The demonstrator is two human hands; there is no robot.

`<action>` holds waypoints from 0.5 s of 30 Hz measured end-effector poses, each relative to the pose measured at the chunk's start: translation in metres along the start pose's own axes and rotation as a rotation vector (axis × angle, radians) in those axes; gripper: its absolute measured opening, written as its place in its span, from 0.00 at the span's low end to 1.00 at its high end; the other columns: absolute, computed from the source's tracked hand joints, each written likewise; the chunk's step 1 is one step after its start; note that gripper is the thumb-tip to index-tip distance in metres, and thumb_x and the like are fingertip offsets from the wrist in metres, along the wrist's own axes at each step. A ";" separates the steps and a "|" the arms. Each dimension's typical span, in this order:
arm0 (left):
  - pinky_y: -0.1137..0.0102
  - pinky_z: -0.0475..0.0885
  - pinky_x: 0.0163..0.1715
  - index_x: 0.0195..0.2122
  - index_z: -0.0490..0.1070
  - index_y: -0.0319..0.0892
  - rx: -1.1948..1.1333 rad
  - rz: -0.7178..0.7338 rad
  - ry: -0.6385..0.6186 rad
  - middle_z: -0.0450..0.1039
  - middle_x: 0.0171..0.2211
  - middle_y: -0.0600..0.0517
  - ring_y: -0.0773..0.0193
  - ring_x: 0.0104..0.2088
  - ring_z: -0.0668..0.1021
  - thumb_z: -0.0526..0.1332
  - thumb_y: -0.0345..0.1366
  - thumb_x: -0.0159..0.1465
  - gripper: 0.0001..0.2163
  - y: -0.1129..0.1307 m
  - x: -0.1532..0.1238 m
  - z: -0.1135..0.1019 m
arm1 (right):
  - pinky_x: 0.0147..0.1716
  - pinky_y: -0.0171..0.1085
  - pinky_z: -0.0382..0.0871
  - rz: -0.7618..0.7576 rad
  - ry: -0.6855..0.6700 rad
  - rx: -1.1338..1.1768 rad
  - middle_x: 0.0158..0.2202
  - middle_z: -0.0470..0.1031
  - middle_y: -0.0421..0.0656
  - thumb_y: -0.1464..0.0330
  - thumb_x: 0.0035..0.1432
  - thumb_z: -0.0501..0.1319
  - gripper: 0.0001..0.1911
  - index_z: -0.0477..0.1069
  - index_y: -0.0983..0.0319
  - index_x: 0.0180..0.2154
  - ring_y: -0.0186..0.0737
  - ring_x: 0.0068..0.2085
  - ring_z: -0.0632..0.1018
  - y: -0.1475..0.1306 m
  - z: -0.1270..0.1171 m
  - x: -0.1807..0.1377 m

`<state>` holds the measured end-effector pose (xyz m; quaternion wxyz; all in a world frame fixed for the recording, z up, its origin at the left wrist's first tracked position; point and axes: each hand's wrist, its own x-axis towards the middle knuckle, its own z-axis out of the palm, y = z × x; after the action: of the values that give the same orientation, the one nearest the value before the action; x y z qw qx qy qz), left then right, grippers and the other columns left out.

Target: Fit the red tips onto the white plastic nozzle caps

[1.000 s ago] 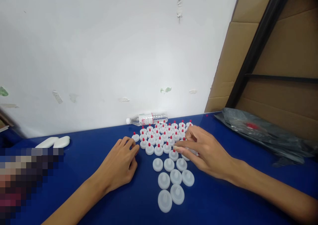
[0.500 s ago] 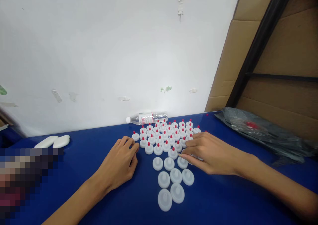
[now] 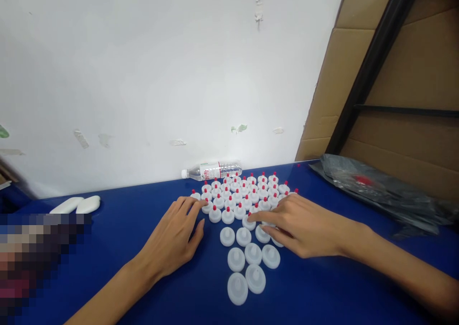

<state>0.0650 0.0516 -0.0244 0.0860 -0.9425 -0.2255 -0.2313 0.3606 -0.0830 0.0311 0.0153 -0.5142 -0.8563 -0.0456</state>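
Observation:
Many white caps with red tips (image 3: 244, 193) stand packed together on the blue table (image 3: 125, 220). In front of them stand several plain white caps (image 3: 247, 263) without red tips. My left hand (image 3: 172, 241) lies flat on the table left of the caps, fingers stretched out, fingertips touching the left edge of the group. My right hand (image 3: 301, 224) rests over the right side of the group, fingers extended leftward, index tip on a red-tipped cap (image 3: 248, 222). Whether anything is under its palm is hidden.
A clear plastic bottle (image 3: 211, 171) lies against the white wall behind the caps. Two white oval pieces (image 3: 75, 204) lie at the far left. A black plastic bag (image 3: 380, 193) with red bits lies at the right, cardboard (image 3: 412, 76) behind it.
My left hand's fingers have stretched forward to the caps' left edge. My right hand slid right, then reached left again toward the front red-tipped caps.

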 end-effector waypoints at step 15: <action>0.50 0.73 0.53 0.68 0.62 0.43 -0.024 0.020 -0.051 0.70 0.56 0.42 0.47 0.55 0.72 0.51 0.32 0.76 0.20 0.002 0.001 0.001 | 0.31 0.39 0.56 -0.035 0.055 0.005 0.26 0.75 0.39 0.56 0.79 0.46 0.22 0.68 0.55 0.64 0.43 0.26 0.75 -0.004 0.000 -0.001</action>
<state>0.0667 0.0503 -0.0249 0.0711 -0.9512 -0.2153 -0.2092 0.3576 -0.0855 0.0307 0.0396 -0.4974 -0.8647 -0.0577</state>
